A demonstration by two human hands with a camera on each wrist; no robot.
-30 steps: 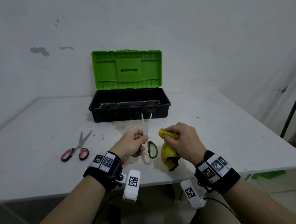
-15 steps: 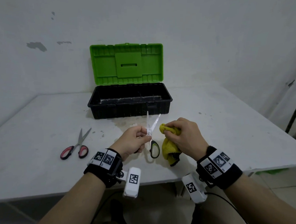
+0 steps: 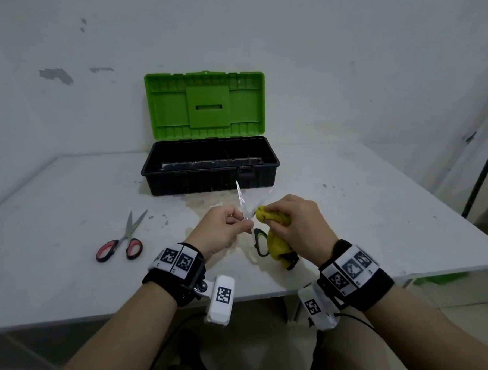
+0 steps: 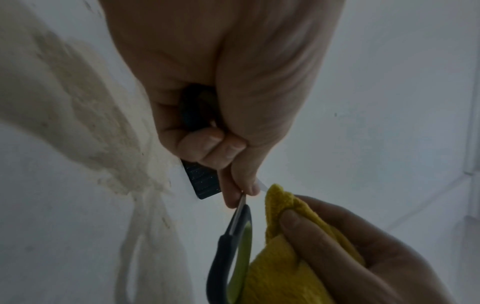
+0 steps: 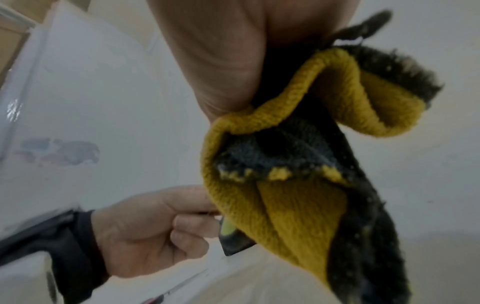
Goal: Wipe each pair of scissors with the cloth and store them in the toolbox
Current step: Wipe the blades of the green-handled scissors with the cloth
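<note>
My left hand (image 3: 225,228) grips the green-and-black scissors (image 3: 260,242) near the pivot, blades spread and pointing up, one handle loop hanging below. In the left wrist view the left hand (image 4: 233,144) is curled round one handle, and the scissors' other loop (image 4: 231,251) hangs down. My right hand (image 3: 293,222) holds the bunched yellow cloth (image 3: 277,245) against the right blade. The right wrist view shows the cloth (image 5: 298,195) with its dark grey underside. Red-handled scissors (image 3: 121,242) lie on the table at the left. The toolbox (image 3: 211,169) stands open behind, green lid up.
The white table (image 3: 380,220) meets a white wall at the back. A pale stain (image 3: 207,201) marks the tabletop in front of the toolbox. A dark pole (image 3: 482,172) stands beyond the right table edge.
The scissors' blades have spread wider and the cloth has moved up from beside the handle onto the right blade. The head view has shifted slightly.
</note>
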